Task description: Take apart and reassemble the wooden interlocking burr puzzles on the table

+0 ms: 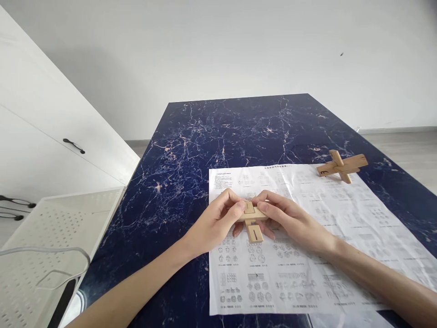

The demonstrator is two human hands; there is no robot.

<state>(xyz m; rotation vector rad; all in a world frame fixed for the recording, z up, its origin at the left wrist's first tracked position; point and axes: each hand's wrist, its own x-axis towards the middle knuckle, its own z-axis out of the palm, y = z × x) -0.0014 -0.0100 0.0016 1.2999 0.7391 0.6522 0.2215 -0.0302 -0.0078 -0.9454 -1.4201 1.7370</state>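
Observation:
A small wooden interlocking puzzle [253, 222] made of crossed bars is held just above a printed instruction sheet [307, 255]. My left hand [215, 223] grips its left end with thumb and fingers. From the other side, my right hand [290, 221] pinches the right end. One notched bar points down toward me between the hands. A second assembled wooden cross puzzle [342, 166] rests at the sheet's far right corner, away from both hands.
The sheet lies on a dark blue marbled table [211, 141]. A white perforated rack [51, 241] stands at the left edge, beside a white cabinet [51, 132] with black handles. Bare floor and a white wall lie beyond.

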